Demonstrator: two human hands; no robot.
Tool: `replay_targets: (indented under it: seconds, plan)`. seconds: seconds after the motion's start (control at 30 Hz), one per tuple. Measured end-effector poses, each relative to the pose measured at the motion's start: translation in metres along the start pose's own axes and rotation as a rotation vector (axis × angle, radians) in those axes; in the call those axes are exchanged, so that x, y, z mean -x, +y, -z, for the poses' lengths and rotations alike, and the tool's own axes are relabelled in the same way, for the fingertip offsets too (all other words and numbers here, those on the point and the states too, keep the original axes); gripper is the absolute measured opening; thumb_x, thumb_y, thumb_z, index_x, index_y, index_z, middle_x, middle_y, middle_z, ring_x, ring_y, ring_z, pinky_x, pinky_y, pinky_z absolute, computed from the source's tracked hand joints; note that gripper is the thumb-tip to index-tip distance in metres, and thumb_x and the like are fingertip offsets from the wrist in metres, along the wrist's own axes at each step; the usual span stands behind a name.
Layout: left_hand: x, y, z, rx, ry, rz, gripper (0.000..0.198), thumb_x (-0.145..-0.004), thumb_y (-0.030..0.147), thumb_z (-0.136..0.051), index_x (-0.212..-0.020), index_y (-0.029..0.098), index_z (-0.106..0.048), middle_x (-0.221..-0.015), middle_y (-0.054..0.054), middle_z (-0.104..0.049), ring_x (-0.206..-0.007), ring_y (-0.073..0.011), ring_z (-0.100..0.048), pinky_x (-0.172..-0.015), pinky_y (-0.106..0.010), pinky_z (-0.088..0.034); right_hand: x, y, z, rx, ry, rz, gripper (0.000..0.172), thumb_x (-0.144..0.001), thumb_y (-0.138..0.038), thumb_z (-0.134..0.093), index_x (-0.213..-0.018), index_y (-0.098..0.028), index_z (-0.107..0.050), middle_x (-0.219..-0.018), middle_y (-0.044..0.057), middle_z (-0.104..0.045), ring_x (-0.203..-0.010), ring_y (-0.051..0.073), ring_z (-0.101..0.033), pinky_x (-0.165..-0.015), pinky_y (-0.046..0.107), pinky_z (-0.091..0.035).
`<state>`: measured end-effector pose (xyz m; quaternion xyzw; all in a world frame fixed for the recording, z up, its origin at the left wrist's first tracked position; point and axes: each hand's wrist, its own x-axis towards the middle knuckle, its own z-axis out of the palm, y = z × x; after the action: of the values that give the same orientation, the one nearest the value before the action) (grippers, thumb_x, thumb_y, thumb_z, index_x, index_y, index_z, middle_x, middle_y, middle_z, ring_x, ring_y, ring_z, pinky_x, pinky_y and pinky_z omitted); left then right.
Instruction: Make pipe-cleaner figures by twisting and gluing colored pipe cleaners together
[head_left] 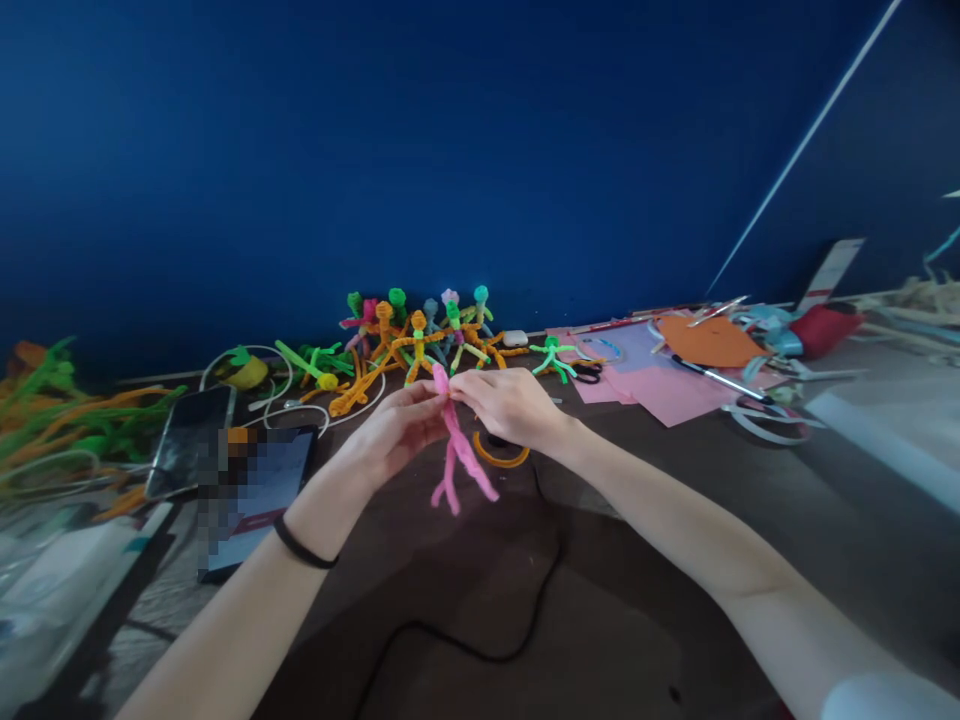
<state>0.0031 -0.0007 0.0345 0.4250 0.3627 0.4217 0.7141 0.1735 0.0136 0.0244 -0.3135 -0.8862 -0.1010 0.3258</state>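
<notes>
A pink pipe cleaner figure (465, 450) with twisted legs hangs upright in front of me, held near its top. My left hand (394, 430) pinches it from the left. From the right, the closed fingertips of my right hand (517, 405) press on the same upper part. An orange pipe cleaner (502, 460) curves below my right hand; whether it is joined to the figure or held by those fingers is hidden. Behind the hands stands a group of finished-looking pipe cleaner figures (418, 335) in orange, green, pink and blue.
Loose green and orange pipe cleaners (82, 420), a phone (191, 440) and a tablet-like device (262, 500) lie left. Pink paper (667, 390), black-handled scissors (589, 372), a pen (720, 380) and orange paper (709, 342) lie right. A black cable (480, 655) crosses the table; a blue wall (480, 150) rises behind.
</notes>
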Motion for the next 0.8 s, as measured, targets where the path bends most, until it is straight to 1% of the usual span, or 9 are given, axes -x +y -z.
replay_targets:
  seconds: [0.07, 0.17, 0.3, 0.37, 0.47, 0.57, 0.63, 0.7, 0.8]
  plan:
    - [0.001, 0.000, -0.002, 0.014, 0.008, -0.037, 0.016, -0.064, 0.008, -0.068, -0.078, 0.011, -0.063, -0.071, -0.001, -0.063, -0.062, -0.0086, -0.058, -0.065, -0.021, -0.048, 0.000, 0.001, -0.001, 0.014, 0.018, 0.007, 0.017, -0.089, -0.017, -0.039, -0.093, -0.016, -0.055, -0.080, 0.003, -0.066, -0.065, 0.011, -0.056, -0.053, 0.024, -0.028]
    - [0.002, -0.002, -0.006, -0.034, 0.027, -0.103, 0.021, -0.061, 0.009, -0.071, -0.079, 0.012, -0.061, -0.075, -0.001, -0.063, -0.068, -0.0101, -0.060, -0.070, -0.023, -0.047, 0.000, 0.000, 0.000, -0.021, 0.024, -0.029, 0.016, -0.090, -0.021, -0.039, -0.089, -0.016, -0.054, -0.077, 0.003, -0.065, -0.064, 0.011, -0.056, -0.053, 0.023, -0.027]
    - [0.002, -0.005, -0.010, -0.180, 0.082, -0.302, 0.025, -0.060, 0.013, -0.072, -0.079, 0.016, -0.057, -0.077, 0.001, -0.062, -0.074, -0.0113, -0.059, -0.070, -0.022, -0.045, -0.002, -0.004, 0.006, -0.196, 0.000, -0.162, 0.017, -0.090, -0.024, -0.038, -0.084, -0.016, -0.052, -0.069, 0.001, -0.061, -0.058, 0.010, -0.052, -0.052, 0.021, -0.028]
    - [0.003, -0.006, -0.010, -0.331, 0.102, -0.429, 0.021, -0.063, 0.015, -0.070, -0.078, 0.018, -0.055, -0.076, 0.002, -0.060, -0.075, -0.0121, -0.058, -0.070, -0.023, -0.045, -0.004, -0.007, 0.010, -0.323, -0.011, -0.220, 0.014, -0.088, -0.022, -0.041, -0.084, -0.016, -0.052, -0.067, 0.001, -0.058, -0.058, 0.009, -0.050, -0.054, 0.021, -0.030]
    - [0.005, -0.004, -0.009, -0.649, 0.147, -0.642, 0.012, -0.069, 0.014, -0.063, -0.077, 0.019, -0.055, -0.077, 0.001, -0.058, -0.075, -0.0134, -0.056, -0.071, -0.025, -0.044, -0.007, -0.009, 0.015, -0.559, -0.018, -0.281, 0.010, -0.086, -0.020, -0.044, -0.081, -0.015, -0.051, -0.066, 0.000, -0.055, -0.058, 0.008, -0.048, -0.056, 0.021, -0.033]
    - [0.008, -0.002, -0.009, -0.968, 0.213, -0.900, 0.006, -0.075, 0.015, -0.058, -0.077, 0.021, -0.057, -0.081, -0.002, -0.058, -0.077, -0.0150, -0.054, -0.072, -0.028, -0.043, -0.010, -0.010, 0.018, -0.853, -0.050, -0.373, 0.014, -0.085, -0.025, -0.048, -0.075, -0.015, -0.049, -0.059, -0.003, -0.049, -0.052, 0.006, -0.043, -0.052, 0.020, -0.033]
    - [0.010, -0.002, -0.007, -1.108, 0.229, -1.037, 0.008, -0.078, 0.015, -0.053, -0.077, 0.021, -0.058, -0.080, -0.004, -0.059, -0.077, -0.0158, -0.053, -0.071, -0.029, -0.043, -0.011, -0.010, 0.019, -1.048, -0.094, -0.449, 0.017, -0.083, -0.029, -0.051, -0.074, -0.015, -0.047, -0.054, -0.004, -0.045, -0.047, 0.006, -0.040, -0.047, 0.019, -0.031]
    - [0.010, -0.003, -0.003, -1.197, 0.201, -1.116, 0.014, -0.079, 0.013, -0.050, -0.077, 0.022, -0.059, -0.079, -0.004, -0.059, -0.076, -0.0163, -0.053, -0.070, -0.030, -0.043, -0.012, -0.010, 0.019, -1.186, -0.147, -0.510, 0.021, -0.081, -0.033, -0.054, -0.073, -0.015, -0.047, -0.049, -0.006, -0.043, -0.043, 0.005, -0.035, -0.042, 0.019, -0.028]
    - [0.010, -0.005, 0.002, -1.287, 0.131, -1.183, 0.018, -0.078, 0.011, -0.049, -0.074, 0.024, -0.061, -0.079, -0.004, -0.060, -0.081, -0.0177, -0.055, -0.074, -0.032, -0.042, -0.013, -0.010, 0.019, -1.288, -0.241, -0.561, 0.025, -0.079, -0.037, -0.055, -0.073, -0.015, -0.046, -0.047, -0.007, -0.040, -0.039, 0.004, -0.031, -0.039, 0.018, -0.023]
